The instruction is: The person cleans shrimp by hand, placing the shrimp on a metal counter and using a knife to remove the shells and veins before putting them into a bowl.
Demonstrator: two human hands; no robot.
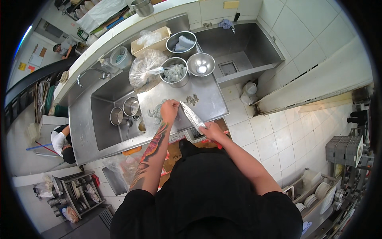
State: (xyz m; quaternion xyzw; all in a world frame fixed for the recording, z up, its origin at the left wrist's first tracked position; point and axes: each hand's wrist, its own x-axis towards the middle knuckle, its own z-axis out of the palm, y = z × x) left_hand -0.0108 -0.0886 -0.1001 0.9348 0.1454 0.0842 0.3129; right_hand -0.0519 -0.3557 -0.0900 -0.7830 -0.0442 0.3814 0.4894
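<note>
My right fingers (207, 130) wrap the near end of a knife (192, 116); its blade slants away from them, tip just beside my left fingers (174, 104). Left set: bunched; I cannot tell whether they pinch anything. Grey shrimp-like pieces (154, 114) lie just left of those on the worktop (211, 95). Judged light, soft, slippery, easily torn: I should pinch mid-body, gently. Knife judged stiff; handle grip only.

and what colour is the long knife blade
The long metal knife blade is silver; head view shows it best.
</note>
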